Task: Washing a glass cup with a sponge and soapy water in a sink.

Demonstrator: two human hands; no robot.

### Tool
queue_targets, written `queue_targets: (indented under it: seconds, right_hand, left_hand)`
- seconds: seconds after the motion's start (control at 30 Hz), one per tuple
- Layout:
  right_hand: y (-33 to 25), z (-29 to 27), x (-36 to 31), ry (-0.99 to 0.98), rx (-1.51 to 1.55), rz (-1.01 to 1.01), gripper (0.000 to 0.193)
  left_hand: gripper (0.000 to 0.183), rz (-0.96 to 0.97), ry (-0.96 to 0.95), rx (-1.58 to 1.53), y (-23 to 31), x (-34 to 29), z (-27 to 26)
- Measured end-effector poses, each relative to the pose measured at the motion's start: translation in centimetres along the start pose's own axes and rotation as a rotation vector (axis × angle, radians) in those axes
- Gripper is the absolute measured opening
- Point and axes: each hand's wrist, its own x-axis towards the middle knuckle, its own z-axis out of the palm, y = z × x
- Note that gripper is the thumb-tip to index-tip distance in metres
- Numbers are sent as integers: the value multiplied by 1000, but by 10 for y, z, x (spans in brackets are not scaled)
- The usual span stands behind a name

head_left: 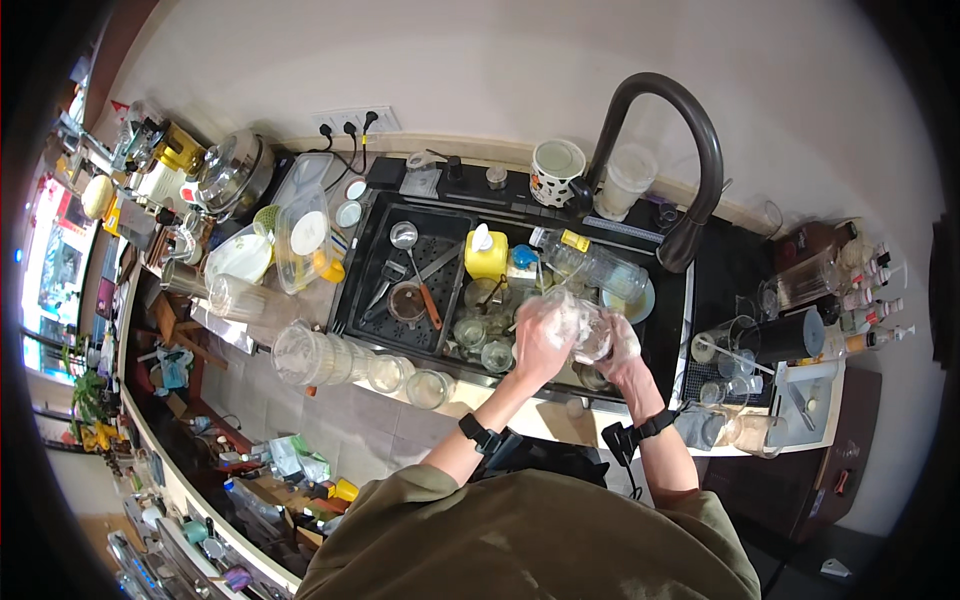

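From the head camera, looking down: I have a clear glass [583, 330] between both hands, held over the right half of the sink [360, 290], just below the dark curved tap [690, 150]. My left hand [541, 345] is closed around the glass's left side, and my right hand [622, 350] cups it from the right and underneath. Both hands look covered in thin clear gloves or foam; I cannot tell which.

I judge the glass light but stiff, breakable, and slippery when wet, so the safe hold is around its wall with 1 hand under the base, not by the rim.

In the sink I see a yellow soap bottle [486, 255], a ladle [403, 236], a small brown bowl [407, 302] with an orange-handled tool [428, 300] across it, and several more glasses [470, 332] that look empty. A clear plastic bottle [585, 262] lies on its side behind my hands. On the counter to my left, a row of glass jars [330, 358] lies tipped over, empty as far as I can tell. A white mug [556, 168] stands by the tap.
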Motion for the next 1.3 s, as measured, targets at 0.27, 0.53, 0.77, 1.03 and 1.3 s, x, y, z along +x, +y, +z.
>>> queue_targets:
  seconds: [0.27,0.53,0.77,1.03,1.3]
  right_hand:
    - [21,18,-4,148,-356,-432,36]
    - [36,14,3,220,-734,-737,43]
    - [26,-9,-30,214,-415,-384,28]
    - [26,-66,-93,239,-589,-339,31]
    - [28,-86,-120,230,-646,-266,31]
  left_hand:
    - [46,-758,332,-681,-3,12,10]
    - [51,-821,247,-899,3,30,3]
    - [82,-521,198,-855,15,94,8]
    - [91,-263,136,-924,57,167,18]
    - [85,-26,95,-683,61,220,48]
